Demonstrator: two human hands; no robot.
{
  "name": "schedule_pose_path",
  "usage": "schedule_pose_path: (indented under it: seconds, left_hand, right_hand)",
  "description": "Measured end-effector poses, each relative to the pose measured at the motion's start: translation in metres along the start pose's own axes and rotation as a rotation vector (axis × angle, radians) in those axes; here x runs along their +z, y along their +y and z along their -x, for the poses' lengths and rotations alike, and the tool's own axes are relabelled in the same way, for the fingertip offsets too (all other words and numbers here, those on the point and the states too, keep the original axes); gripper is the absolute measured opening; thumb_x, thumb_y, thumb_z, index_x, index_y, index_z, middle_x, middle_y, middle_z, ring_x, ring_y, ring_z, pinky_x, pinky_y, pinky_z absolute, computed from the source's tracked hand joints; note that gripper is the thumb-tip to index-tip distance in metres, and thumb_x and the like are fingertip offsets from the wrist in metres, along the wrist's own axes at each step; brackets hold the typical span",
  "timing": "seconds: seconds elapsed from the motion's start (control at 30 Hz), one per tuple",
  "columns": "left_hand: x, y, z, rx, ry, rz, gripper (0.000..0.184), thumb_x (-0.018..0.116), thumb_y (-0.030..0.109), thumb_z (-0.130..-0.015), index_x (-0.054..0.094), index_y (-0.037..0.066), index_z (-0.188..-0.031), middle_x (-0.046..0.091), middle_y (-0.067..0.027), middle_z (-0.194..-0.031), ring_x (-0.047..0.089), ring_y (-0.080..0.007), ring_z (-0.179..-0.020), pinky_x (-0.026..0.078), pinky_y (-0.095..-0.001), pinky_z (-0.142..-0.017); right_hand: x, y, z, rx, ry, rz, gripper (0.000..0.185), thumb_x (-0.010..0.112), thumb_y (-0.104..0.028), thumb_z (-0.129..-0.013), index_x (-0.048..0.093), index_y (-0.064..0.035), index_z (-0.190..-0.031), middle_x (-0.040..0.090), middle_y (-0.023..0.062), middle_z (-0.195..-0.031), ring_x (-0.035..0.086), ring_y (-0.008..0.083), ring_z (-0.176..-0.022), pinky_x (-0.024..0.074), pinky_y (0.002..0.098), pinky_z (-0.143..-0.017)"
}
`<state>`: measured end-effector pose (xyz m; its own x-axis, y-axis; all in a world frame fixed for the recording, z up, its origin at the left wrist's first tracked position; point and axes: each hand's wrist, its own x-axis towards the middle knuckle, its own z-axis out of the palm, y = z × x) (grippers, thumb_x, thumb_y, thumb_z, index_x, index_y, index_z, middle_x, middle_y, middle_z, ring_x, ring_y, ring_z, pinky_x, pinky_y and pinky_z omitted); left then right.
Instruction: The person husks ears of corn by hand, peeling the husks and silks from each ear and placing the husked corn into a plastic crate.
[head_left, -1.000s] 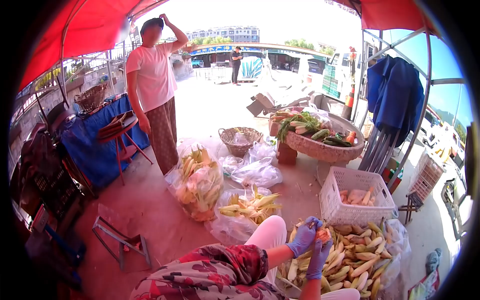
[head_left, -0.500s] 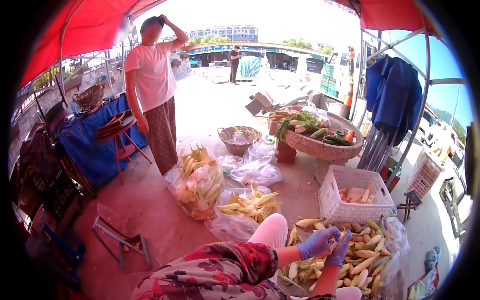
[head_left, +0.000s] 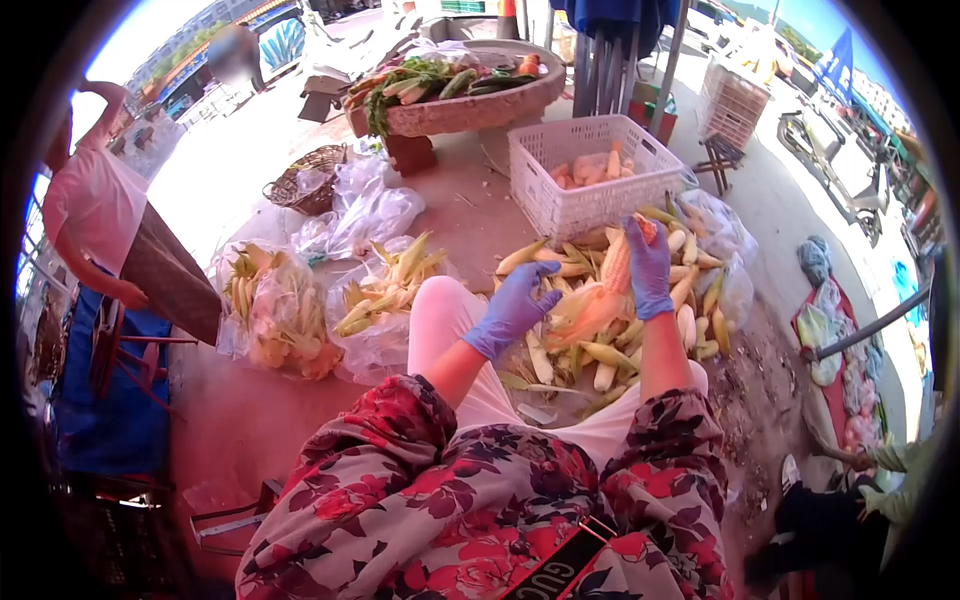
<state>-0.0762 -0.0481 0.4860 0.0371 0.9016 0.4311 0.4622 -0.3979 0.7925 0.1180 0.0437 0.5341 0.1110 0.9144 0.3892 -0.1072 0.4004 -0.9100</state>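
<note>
Both of my hands wear purple gloves. My left hand is open, its fingers apart, left of a partly husked corn cob. Orange-tinted husk hangs loose below the cob. My right hand is closed around the reddish-orange end at the top right of the cob. Beneath and around both hands lies a pile of unhusked corn on the ground, between and beyond my knees. Behind the pile stands a white plastic crate with several peeled orange cobs inside.
Left of my knee are plastic bags of husks. Farther off are a wicker basket and a round stone basin with vegetables. A person stands at the left; another person's arm shows at the lower right.
The view has turned right and down. My hands have moved apart; the left has let go and opened, while the right keeps hold of the cob, whose husk now hangs down.
</note>
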Motion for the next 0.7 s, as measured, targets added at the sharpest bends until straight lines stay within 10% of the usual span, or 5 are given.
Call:
schedule_pose_path:
  seconds: [0.33, 0.57, 0.7]
  left_hand:
    - [0.041, 0.040, -0.027, -0.280, -0.302, 0.912, 0.056, 0.070, 0.024, -0.076, 0.044, 0.003, -0.121, 0.055, -0.0080, -0.112, 0.054, -0.0180, -0.101, 0.042, -0.0316, -0.091]
    - [0.034, 0.026, -0.037, -0.574, -0.172, 1.605, 0.062, 0.053, 0.051, -0.082, 0.044, 0.004, -0.122, 0.054, -0.0146, -0.113, 0.055, -0.0264, -0.101, 0.043, -0.0385, -0.092]
    - [-0.001, 0.037, -0.045, -0.527, -0.083, 1.534, 0.065, 0.051, 0.056, -0.081, 0.045, 0.005, -0.121, 0.057, -0.0134, -0.105, 0.056, -0.0281, -0.096, 0.044, -0.0406, -0.090]
  right_hand:
    - [0.000, -0.033, 0.040, 0.404, -0.282, -0.674, 0.027, 0.055, -0.019, -0.089, 0.057, -0.0003, -0.107, 0.060, 0.0033, -0.095, 0.053, 0.0084, -0.082, 0.0445, 0.0217, -0.075]
    - [0.012, -0.031, 0.073, -0.221, -0.115, 0.300, 0.019, 0.054, -0.010, -0.087, 0.060, 0.0017, -0.101, 0.064, 0.0069, -0.082, 0.057, 0.0097, -0.073, 0.0467, 0.0243, -0.069]
    - [0.011, -0.027, 0.089, 0.008, -0.258, 0.176, 0.027, 0.056, -0.023, -0.087, 0.061, -0.0004, -0.101, 0.064, 0.0118, -0.077, 0.059, 0.0149, -0.067, 0.0462, 0.0242, -0.064]
